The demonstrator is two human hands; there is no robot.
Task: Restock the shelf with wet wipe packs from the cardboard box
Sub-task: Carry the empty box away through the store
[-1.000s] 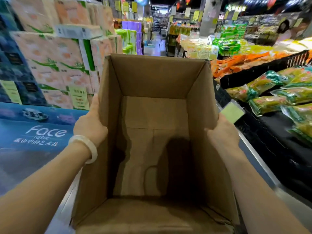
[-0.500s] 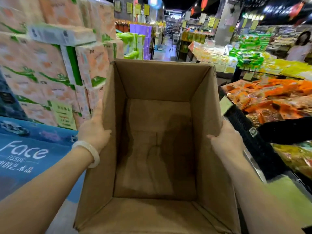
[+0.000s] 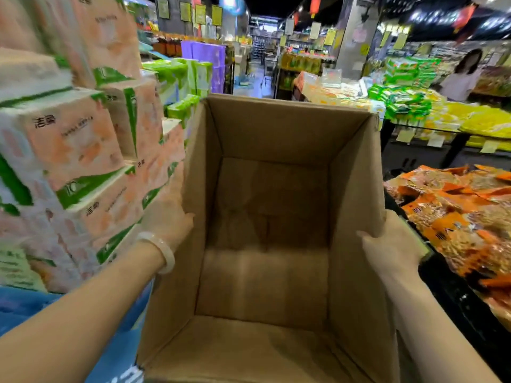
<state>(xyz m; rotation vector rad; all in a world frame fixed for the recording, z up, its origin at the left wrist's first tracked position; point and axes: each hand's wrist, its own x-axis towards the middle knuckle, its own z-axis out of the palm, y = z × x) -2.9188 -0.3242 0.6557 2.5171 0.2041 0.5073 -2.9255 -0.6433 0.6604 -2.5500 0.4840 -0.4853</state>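
A brown cardboard box (image 3: 271, 272) is held up in front of me, open side toward me, and nothing lies inside it. My left hand (image 3: 166, 217), with a pale bangle on the wrist, grips the box's left wall from outside. My right hand (image 3: 392, 241) grips the right wall, thumb hooked over the edge. No wet wipe packs show in the box.
Stacked pink-and-green tissue packs (image 3: 83, 150) rise close on the left above a blue display (image 3: 27, 308). A black bin of orange snack bags (image 3: 456, 211) stands close on the right. The aisle (image 3: 249, 84) runs ahead between them. A person (image 3: 464, 76) stands far right.
I have moved forward along the aisle with the box. The tissue stack is nearer on the left, and the green bags on the right gave way to orange ones. Both hands keep their hold.
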